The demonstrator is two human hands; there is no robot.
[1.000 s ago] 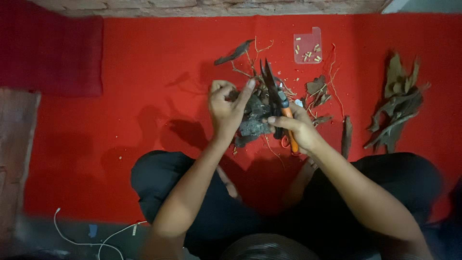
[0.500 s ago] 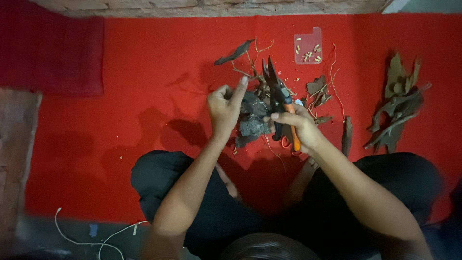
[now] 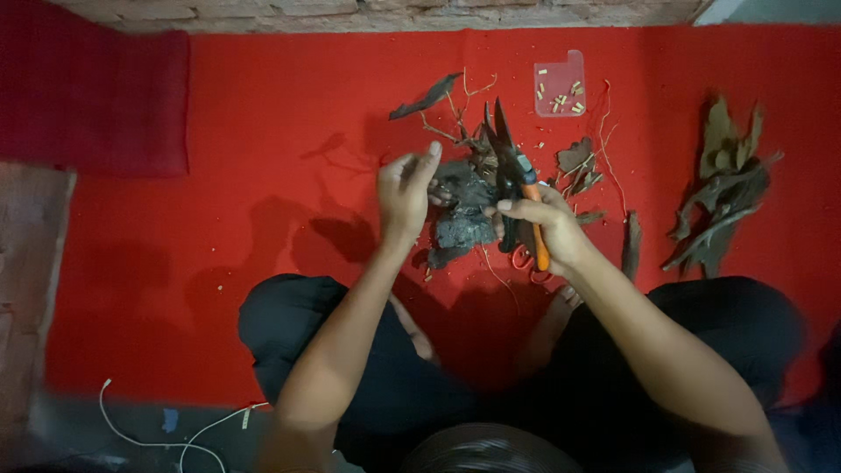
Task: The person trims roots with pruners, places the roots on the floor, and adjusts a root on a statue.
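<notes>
My right hand [image 3: 545, 229] grips a pair of shears [image 3: 515, 173] with orange and black handles, blades pointing away from me and slightly apart. My left hand [image 3: 405, 190] is raised beside a grey lump of dried root or bark [image 3: 462, 210]; its fingers are curled, and I cannot tell whether they pinch a small piece. The lump sits between both hands, over a red mat [image 3: 263, 175]. Thin twigs and dark scraps [image 3: 464, 114] lie just beyond it.
A clear plastic lid holding small pale bits [image 3: 559, 84] lies at the back. A pile of dried brown pieces [image 3: 723, 188] is on the right, and a single dark strip [image 3: 631, 245] by my right wrist. A white cord [image 3: 166, 434] lies near left. My crossed legs [image 3: 350, 350] sit below.
The shears have swung more upright with the blades nearer together. My left hand has lifted a little and its fingers have spread off the grey lump.
</notes>
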